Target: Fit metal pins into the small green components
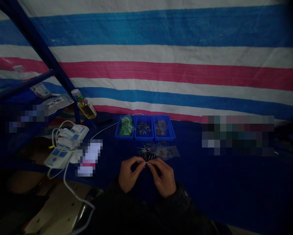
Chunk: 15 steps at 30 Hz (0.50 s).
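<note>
My left hand (131, 173) and my right hand (163, 178) meet above the dark blue table cover (210, 182), their fingertips pinching a tiny metal part (146, 162) between them. Its exact shape is too small to tell. Just beyond my fingers lies a loose pile of thin metal pins (144, 152). To its right are small clear bags of brass-coloured parts (166, 150). Several blue compartment bins (143, 128) stand in a row further back, holding green packets, metal pins and bagged parts.
To the left are white power strips (65, 143) with plugged-in cables, a blurred white packet (89, 158), and a bottle of yellow liquid (86, 106). A blue metal frame (43, 55) and a striped tarpaulin wall (175, 68) stand behind. A blurred patch (236, 134) covers the table's far right.
</note>
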### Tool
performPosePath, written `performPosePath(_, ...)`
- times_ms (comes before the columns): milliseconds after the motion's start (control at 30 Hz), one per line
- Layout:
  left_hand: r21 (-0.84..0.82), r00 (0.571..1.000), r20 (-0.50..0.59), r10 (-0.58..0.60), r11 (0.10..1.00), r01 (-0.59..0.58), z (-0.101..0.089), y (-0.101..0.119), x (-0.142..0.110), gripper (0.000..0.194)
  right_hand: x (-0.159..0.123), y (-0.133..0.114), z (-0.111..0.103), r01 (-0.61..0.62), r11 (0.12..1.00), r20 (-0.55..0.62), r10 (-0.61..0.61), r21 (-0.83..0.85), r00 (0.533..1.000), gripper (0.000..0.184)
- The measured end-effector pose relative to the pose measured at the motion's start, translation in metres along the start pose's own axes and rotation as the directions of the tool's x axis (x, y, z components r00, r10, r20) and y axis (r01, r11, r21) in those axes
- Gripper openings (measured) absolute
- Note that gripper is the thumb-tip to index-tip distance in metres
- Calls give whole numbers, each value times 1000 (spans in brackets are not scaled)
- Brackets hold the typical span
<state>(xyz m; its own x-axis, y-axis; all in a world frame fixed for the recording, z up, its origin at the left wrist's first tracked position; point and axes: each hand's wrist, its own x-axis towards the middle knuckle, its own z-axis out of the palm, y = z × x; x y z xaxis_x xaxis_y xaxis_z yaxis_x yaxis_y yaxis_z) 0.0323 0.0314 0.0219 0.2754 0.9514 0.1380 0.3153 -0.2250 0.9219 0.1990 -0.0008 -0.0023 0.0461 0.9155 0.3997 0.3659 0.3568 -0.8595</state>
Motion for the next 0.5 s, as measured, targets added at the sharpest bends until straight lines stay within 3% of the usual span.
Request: performPosePath(500,38,999,32,43,998,-44,1,0,0,16,2,-2,3,-19,999,-22,18,-44,1000,14)
